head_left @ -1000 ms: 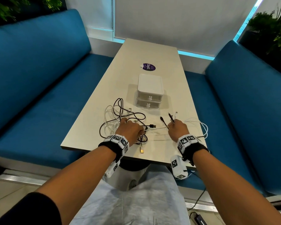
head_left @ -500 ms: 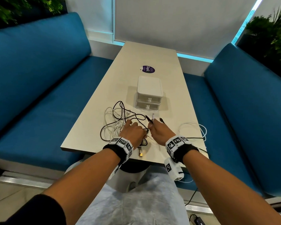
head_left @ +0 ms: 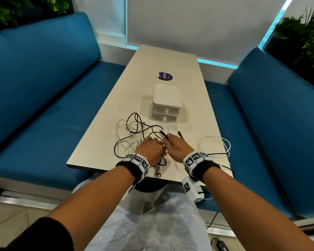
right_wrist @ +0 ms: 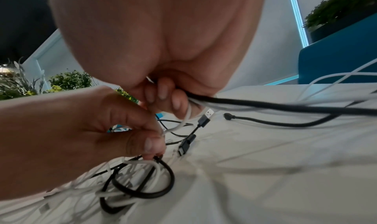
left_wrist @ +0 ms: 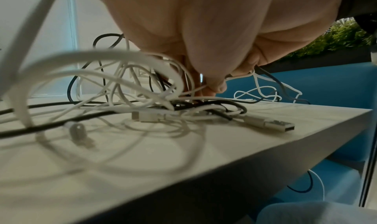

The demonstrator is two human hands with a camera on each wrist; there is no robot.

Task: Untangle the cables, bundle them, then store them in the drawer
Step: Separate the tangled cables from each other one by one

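Dim, cyan window glow; wrist views blurred, fisheye-warped.

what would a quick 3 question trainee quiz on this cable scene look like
1. True or false: both drawers of the drawer unit are closed.
2. What does the right hand hold? A) a bunch of cable ends B) a drawer knob C) nothing
3. Fill in: the left hand pinches strands of the cable tangle lying on the ____.

Key: 1 true; 2 A; 3 table.
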